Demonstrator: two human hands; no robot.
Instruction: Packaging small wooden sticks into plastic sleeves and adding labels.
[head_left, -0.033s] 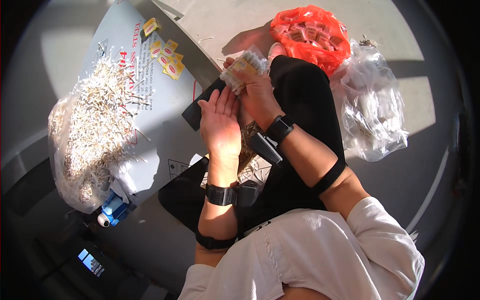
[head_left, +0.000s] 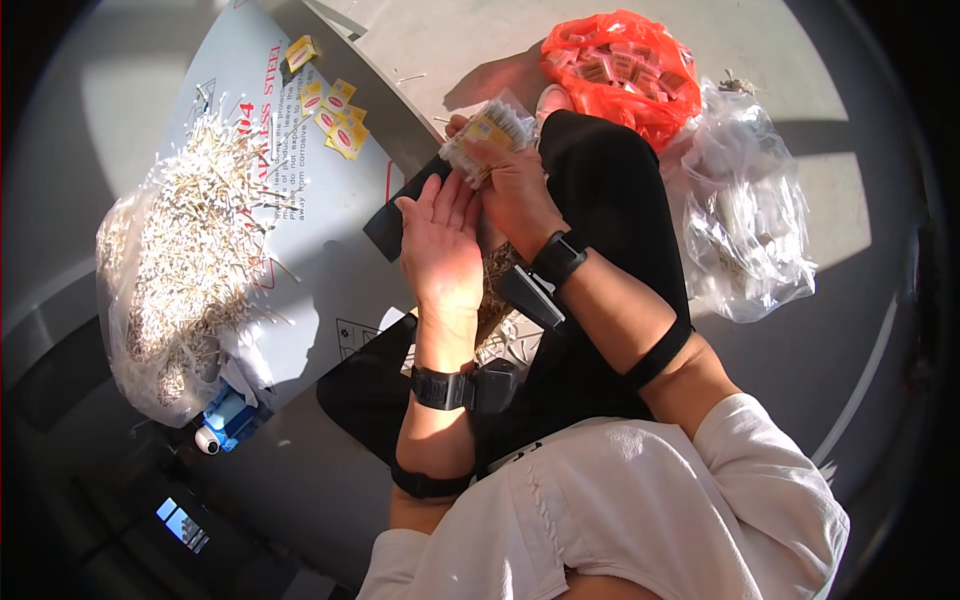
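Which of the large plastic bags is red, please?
The packet-filled bag at the top; the swab-filled bag and the rightmost bag are clear plastic.

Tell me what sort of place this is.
Probably an informal hand-packing workspace: loose cotton swabs heaped beside and inside a clear plastic bag, a swab pack in the right hand, and a red plastic bag full of small packs.

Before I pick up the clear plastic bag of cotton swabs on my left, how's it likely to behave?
The clear plastic bag will probably sag rather than hold shape, since its thin film looks creased. The loose cotton swabs would likely spill, because many lie spread beyond its edge on the grey sheet.
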